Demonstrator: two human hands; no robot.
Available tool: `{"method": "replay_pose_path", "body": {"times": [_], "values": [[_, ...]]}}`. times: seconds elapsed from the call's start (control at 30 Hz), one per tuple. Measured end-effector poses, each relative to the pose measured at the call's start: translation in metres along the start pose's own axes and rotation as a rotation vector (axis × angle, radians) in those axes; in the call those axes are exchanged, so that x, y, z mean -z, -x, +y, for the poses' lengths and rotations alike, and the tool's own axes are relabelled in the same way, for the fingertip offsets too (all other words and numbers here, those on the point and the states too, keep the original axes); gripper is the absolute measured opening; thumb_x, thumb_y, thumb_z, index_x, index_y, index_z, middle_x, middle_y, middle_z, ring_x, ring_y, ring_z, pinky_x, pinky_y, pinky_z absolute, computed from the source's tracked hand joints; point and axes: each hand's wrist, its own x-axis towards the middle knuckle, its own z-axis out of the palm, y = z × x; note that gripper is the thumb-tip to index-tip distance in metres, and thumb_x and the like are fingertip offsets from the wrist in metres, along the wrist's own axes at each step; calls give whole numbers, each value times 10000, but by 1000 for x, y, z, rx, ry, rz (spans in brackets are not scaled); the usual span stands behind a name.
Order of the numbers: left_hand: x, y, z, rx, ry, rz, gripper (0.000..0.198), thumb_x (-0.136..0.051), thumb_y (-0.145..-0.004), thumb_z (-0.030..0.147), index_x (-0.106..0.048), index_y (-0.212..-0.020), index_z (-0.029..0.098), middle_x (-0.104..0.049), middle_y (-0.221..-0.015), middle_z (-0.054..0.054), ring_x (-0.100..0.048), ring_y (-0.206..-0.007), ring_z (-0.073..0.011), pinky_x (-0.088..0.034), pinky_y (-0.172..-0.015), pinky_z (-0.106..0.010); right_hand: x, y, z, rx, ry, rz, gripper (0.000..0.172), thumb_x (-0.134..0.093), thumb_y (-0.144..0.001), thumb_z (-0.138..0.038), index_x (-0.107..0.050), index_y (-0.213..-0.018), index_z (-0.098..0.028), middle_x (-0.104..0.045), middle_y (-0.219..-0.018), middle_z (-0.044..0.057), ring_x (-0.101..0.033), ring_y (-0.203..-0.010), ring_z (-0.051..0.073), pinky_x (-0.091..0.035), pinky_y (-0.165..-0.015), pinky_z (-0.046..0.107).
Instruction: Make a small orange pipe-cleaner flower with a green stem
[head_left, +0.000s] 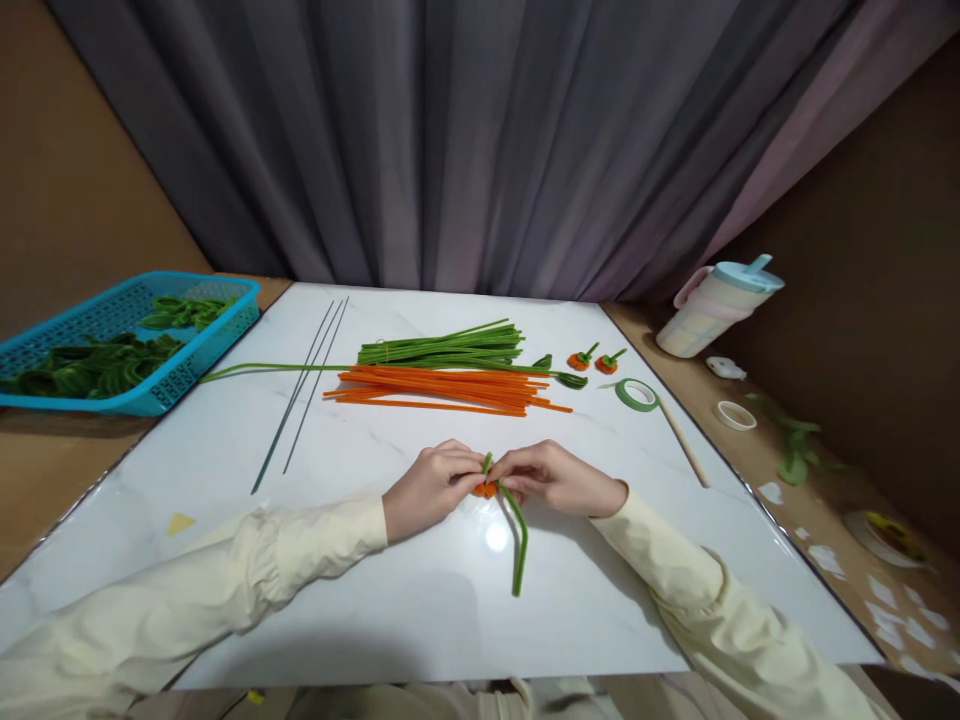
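Note:
My left hand (435,488) pinches a small orange pipe-cleaner piece (486,490) just above the table. Closed beside it, my right hand (553,476) grips a green pipe cleaner (520,550) between thumb and forefinger. This green strand runs over the orange piece; a short end pokes up and a long end bends down toward me. The fingertips of both hands nearly meet and hide part of the joint. Beyond them lie a bundle of orange pipe cleaners (450,388) and a bundle of green pipe cleaners (442,347).
Two small orange pieces with green tops (580,360) sit behind a green tape roll (636,394) and a thin wooden stick (684,444). Thin dark wires (289,415) lie left. A blue basket (165,388) holds green pieces. A tumbler (712,310) stands right, near paper scraps (825,560).

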Motion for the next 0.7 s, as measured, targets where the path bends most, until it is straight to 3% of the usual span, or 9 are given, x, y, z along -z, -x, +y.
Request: {"method": "replay_pose_path", "body": {"times": [0.17, 0.27, 0.37, 0.43, 0.47, 0.53, 0.57, 0.7], "values": [[1, -1, -2, -29, -18, -40, 166, -546, -828, 156, -703, -809, 204, -710, -830, -26, -609, -834, -163, -499, -786, -287, 4, -3, -6, 175, 221, -34, 211, -458, -849, -165, -651, -933, -149, -659, -866, 70, -607, -741, 126, -483, -678, 234], [1, 0, -2, -34, -25, -36, 172, -540, -835, 175, -708, -849, 208, -712, -876, -33, -596, -851, -170, -505, -789, -301, 22, 3, -10, 170, 297, -9, 204, -462, -848, -158, -643, -941, -163, -663, -908, 68, -615, -817, 144, -485, -740, 256], [0, 1, -2, -32, -32, -11, 178, -536, -837, 182, -707, -882, 206, -709, -880, -42, -575, -893, -184, -501, -815, -328, 62, 28, 2, -55, 521, 280, 125, -526, -807, -159, -635, -860, -188, -665, -847, 54, -608, -725, 158, -478, -672, 274], [-1, 2, -3, -37, -37, 9, 165, -547, -829, 179, -705, -868, 201, -706, -853, -46, -571, -898, -189, -495, -824, -339, 94, 53, 20, -361, 740, 549, 109, -575, -760, -139, -591, -673, -202, -623, -666, 34, -565, -588, 145, -430, -577, 270], [-1, 2, -3, -37, -40, 22, 153, -557, -821, 177, -702, -862, 198, -703, -844, -47, -573, -894, -191, -493, -823, -340, 108, 66, 30, -459, 784, 616, 185, -597, -729, -118, -537, -573, -199, -559, -546, 29, -499, -483, 133, -373, -501, 274], [-1, 2, -4, -27, -49, 48, 135, -580, -801, 173, -692, -874, 194, -697, -848, -53, -579, -886, -193, -492, -814, -339, 129, 87, 50, -575, 818, 686, 349, -641, -683, -125, -402, -445, -213, -402, -402, -4, -354, -366, 88, -268, -426, 272], [-1, 2, -5, -22, -55, 58, 136, -591, -790, 171, -686, -885, 189, -693, -854, -57, -582, -884, -194, -491, -811, -340, 136, 94, 59, -613, 821, 703, 350, -667, -659, -138, -394, -453, -217, -372, -393, -17, -315, -354, 74, -247, -419, 272], [-1, 2, -5, -15, -54, 42, 154, -589, -776, 156, -668, -906, 178, -690, -879, -59, -590, -867, -192, -483, -813, -344, 137, 99, 78, -674, 772, 711, 150, -628, -655, -111, -500, -614, -178, -453, -458, 4, -357, -372, 75, -276, -438, 267]]}}
